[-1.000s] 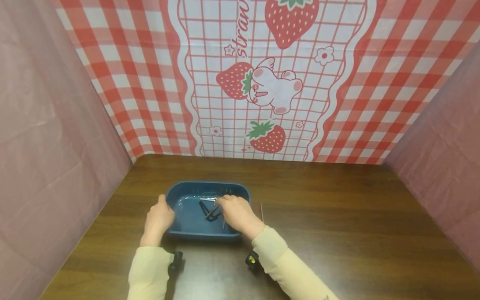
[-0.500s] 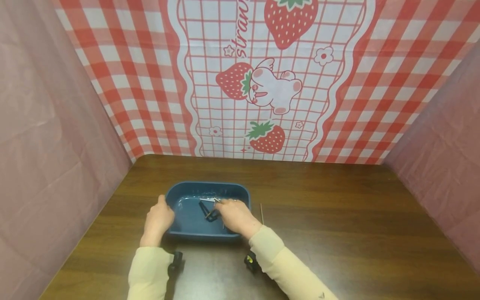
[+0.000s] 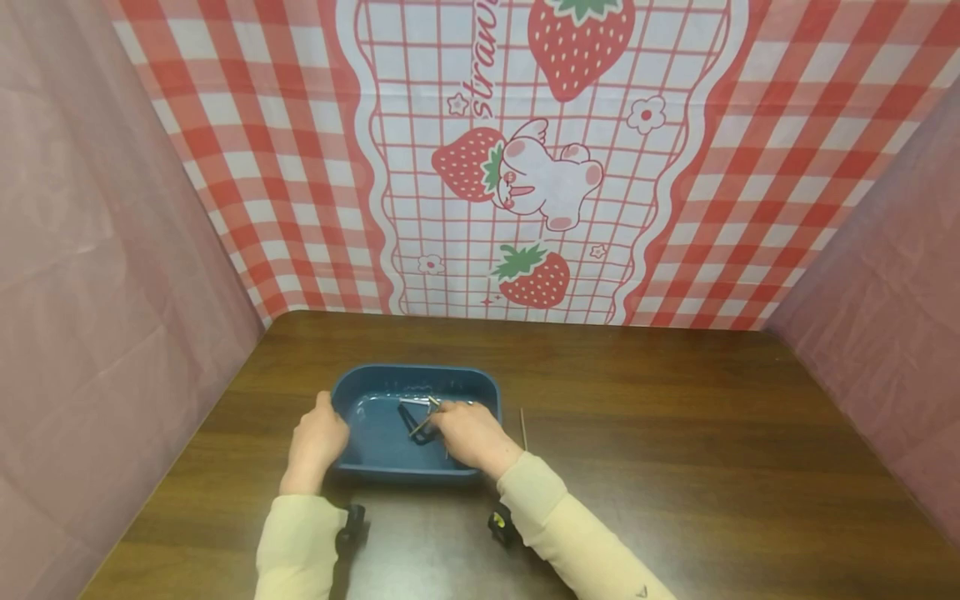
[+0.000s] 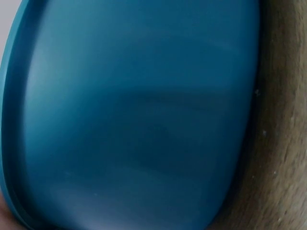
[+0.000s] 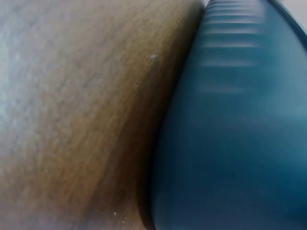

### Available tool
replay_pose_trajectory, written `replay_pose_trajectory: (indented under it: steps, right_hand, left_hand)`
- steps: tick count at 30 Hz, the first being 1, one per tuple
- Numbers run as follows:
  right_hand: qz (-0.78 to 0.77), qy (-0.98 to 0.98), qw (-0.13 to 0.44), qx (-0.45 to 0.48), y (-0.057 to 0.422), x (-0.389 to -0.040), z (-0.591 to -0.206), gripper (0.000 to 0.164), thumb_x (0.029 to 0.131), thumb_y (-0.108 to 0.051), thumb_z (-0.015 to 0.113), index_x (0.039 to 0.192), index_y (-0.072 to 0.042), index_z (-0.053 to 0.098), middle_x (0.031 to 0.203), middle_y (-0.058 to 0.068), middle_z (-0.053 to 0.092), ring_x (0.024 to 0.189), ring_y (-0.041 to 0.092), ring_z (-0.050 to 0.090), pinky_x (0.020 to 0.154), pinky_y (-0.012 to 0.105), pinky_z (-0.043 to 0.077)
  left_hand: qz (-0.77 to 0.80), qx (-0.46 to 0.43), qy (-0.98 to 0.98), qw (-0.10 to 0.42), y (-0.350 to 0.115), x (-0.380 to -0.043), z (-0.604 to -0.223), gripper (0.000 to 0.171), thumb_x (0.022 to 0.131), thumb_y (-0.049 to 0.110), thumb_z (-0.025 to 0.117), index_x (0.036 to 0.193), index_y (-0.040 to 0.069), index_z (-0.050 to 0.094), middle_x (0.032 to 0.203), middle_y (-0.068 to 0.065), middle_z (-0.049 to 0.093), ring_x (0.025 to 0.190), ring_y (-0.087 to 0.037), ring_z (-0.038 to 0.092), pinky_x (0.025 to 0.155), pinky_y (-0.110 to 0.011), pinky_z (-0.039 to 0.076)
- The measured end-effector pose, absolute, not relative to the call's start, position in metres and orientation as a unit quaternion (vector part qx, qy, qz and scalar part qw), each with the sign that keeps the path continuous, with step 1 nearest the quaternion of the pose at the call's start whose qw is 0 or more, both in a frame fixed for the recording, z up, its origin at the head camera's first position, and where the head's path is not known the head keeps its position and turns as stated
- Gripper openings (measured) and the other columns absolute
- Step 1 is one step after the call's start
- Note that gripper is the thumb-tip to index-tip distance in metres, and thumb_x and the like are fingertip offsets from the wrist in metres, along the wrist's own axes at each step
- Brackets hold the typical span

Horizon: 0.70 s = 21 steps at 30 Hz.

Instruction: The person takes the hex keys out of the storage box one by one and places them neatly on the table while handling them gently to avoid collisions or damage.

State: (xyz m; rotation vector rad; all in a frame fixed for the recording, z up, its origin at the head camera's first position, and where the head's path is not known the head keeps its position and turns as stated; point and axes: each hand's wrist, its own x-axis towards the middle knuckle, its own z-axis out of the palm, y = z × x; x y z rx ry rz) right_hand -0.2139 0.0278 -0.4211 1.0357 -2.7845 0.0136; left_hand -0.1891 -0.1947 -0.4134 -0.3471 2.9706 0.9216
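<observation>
A blue plastic basin [image 3: 375, 442] stands on the wooden table. My left hand [image 3: 318, 433] grips its left rim; in the left wrist view a bit of finger shows at the rim, lower left. My right hand [image 3: 472, 433] reaches over the right side into the basin, fingers bent down. Its fingertips pinch a thin brass-coloured metal rod [image 3: 434, 402]. Black angled bars [image 3: 408, 418], looking like hex keys, lie on the basin floor beside those fingertips. A silvery strip [image 3: 414, 402] lies behind them. The right palm hides part of the contents.
Another thin rod [image 3: 523, 429] lies on the table [image 3: 675, 450] just right of the basin. A red-checked strawberry cloth [image 3: 540, 167] hangs behind the table, with pink curtains [image 3: 120, 250] at the sides. Black wrist cameras [image 3: 501, 525] sit under both cuffs.
My right hand has lowered slightly towards the front and left within the basin, and the rod end at its fingertips shows more. The left hand and basin have stayed put.
</observation>
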Motion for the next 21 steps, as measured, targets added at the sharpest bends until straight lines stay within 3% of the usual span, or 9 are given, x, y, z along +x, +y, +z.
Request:
replay_pose_trajectory:
  steps: [21]
  right_hand:
    - [0.015, -0.933, 0.082, 0.349, 0.0282, -0.2127, -0.4191, 0.022, 0.075, -0.008, 0.062, 0.087, -0.024, 0.071, 0.086, -0.006, 0.065, 0.076, 0.013, 0.064, 0.064, 0.029, 0.05]
  left_hand:
    - [0.297, -0.108, 0.949, 0.012, -0.1944, -0.1882, -0.4118, 0.047, 0.088, 0.008, 0.03, 0.131, -0.01, 0.026, 0.115, -0.04, 0.048, 0.098, -0.054, 0.051, 0.078, -0.057, 0.043]
